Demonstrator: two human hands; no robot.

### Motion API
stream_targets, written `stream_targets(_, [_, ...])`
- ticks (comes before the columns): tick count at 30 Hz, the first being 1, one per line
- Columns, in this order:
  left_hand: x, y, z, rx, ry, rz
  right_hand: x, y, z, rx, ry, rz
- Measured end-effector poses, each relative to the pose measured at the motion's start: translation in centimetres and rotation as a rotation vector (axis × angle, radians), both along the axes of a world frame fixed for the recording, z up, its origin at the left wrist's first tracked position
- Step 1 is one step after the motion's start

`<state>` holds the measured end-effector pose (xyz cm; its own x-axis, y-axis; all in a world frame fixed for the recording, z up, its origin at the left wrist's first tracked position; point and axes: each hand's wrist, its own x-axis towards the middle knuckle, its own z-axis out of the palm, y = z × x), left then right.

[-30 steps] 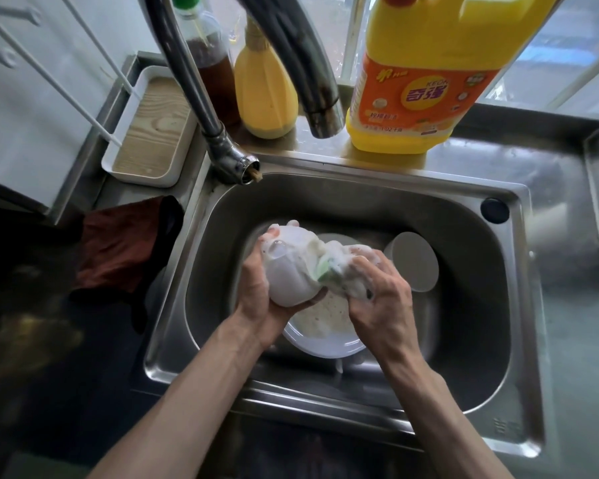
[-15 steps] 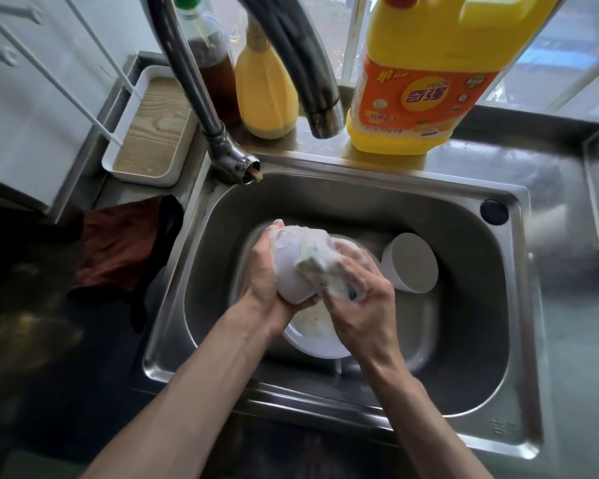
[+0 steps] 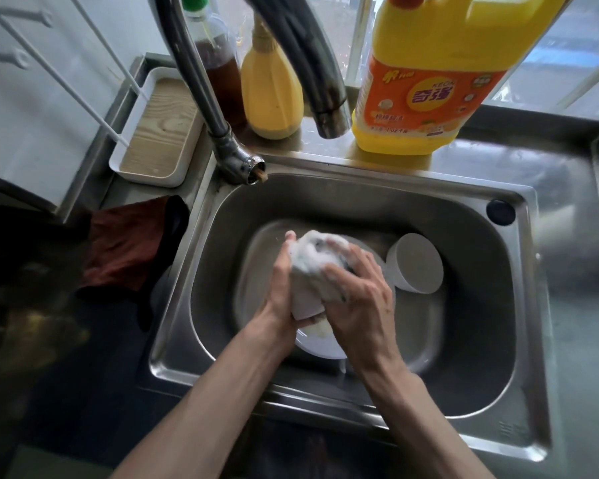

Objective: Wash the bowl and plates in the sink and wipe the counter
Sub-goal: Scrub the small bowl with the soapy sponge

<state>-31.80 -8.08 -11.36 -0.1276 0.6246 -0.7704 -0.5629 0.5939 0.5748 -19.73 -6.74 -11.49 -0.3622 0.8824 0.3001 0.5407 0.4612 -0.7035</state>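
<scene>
Two hands over the sink point(image 3: 481, 271): left hand point(image 3: 281, 288) grips a foamy bowl point(image 3: 306, 292), right hand point(image 3: 360, 299) clutches a sponge point(image 3: 341, 269) against it.

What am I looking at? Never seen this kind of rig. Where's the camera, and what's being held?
There is no robot here, just a person's two bare hands. They are filmed by one wide-angle camera worn on the head and looking down, and that is the only view. The left hand grips a soapy white bowl over the steel sink. The right hand presses a foamy sponge, mostly hidden, against it. Beneath them lies a white plate, and beside it a second white bowl, base up. Behind the sink stand a yellow detergent jug and a smaller yellow bottle. A red-brown cloth lies on the counter to the left.
</scene>
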Motion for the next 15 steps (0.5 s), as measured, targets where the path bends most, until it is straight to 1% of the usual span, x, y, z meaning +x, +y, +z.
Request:
stream_targets(1, [0.2,-0.4,0.0,0.020,0.024,-0.002,-0.5,0.6,0.3,-0.046,-0.002,-0.039])
stream_targets(4, [0.1,-0.9,0.2,0.105,0.096,-0.005,-0.8,2.5,0.8,-0.317,0.079,-0.096])
stream_targets(7, [-0.2,-0.7,0.5,0.242,0.202,-0.081,-0.3,4.3,1.2,-0.552,0.112,-0.164])
stream_targets(9, [-0.5,-0.6,0.9,0.319,0.256,-0.105,0.0,4.9,1.5,-0.701,0.176,-0.168])
stream_targets(11, [-0.9,-0.3,1.0,0.349,0.266,-0.077,0.0,4.9,1.7,-0.727,0.236,-0.125])
stream_targets(13, [-1.0,0.1,1.1,0.292,0.223,-0.001,-0.5,4.4,1.6,-0.681,0.353,-0.050])
stream_targets(14, [-1.1,0.3,1.1,0.244,0.156,0.048,-0.8,4.1,1.5,-0.643,0.399,-0.005])
stream_targets(15, [-1.3,0.4,1.1,0.197,0.055,0.096,-1.0,3.6,1.1,-0.576,0.396,0.031])
